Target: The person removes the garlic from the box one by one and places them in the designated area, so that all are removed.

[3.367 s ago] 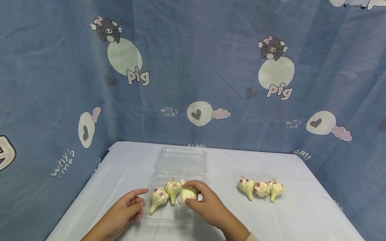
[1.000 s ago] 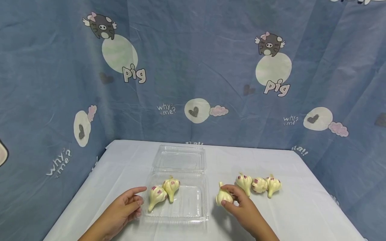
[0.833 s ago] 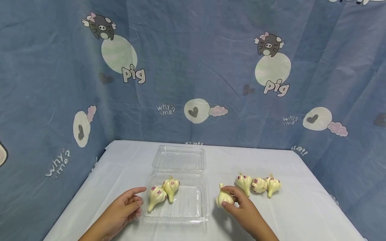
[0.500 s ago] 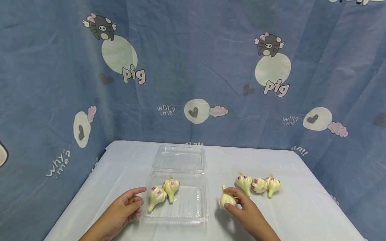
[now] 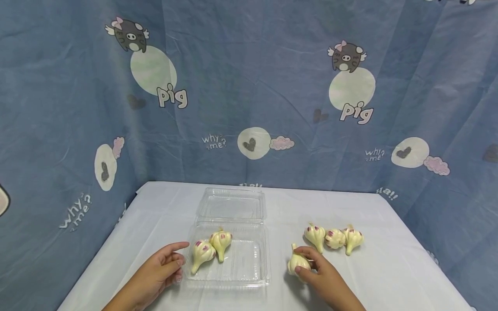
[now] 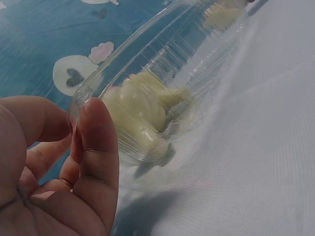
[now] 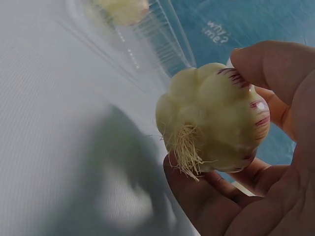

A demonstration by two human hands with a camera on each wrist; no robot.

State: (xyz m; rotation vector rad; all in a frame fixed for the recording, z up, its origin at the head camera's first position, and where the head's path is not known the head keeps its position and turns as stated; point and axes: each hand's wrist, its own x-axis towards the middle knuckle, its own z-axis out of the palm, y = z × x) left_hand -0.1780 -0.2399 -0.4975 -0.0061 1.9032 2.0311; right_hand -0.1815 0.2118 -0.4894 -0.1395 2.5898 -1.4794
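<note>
Thumb and fingers of my right hand [image 5: 324, 274] grip a garlic bulb [image 5: 298, 264] above the table, right of a clear plastic box [image 5: 249, 283]. In the right wrist view, the garlic bulb's dry roots and purple streaks show. My left hand [image 5: 159, 270] is at the box's left side; in the left wrist view its thumb and finger pinch the rim of the plastic box [image 6: 81, 98]. Inside the box's left half lie two garlic bulbs touching, the nearer one [image 5: 202, 254] and the farther one [image 5: 221, 242]. The box's lid [image 5: 232, 205] lies folded back.
Three more garlic bulbs sit in a row on the right, the left one [image 5: 315, 235], the middle one [image 5: 335, 239] and the right one [image 5: 353, 239]. A white cloth [image 5: 389, 268] covers the table. Behind and beside it hangs a blue patterned curtain [image 5: 249, 86].
The right hand has lifted a garlic bulb out of the box and carried it right; lately it drifts slightly right and nearer. The left hand stays at the box's left edge.
</note>
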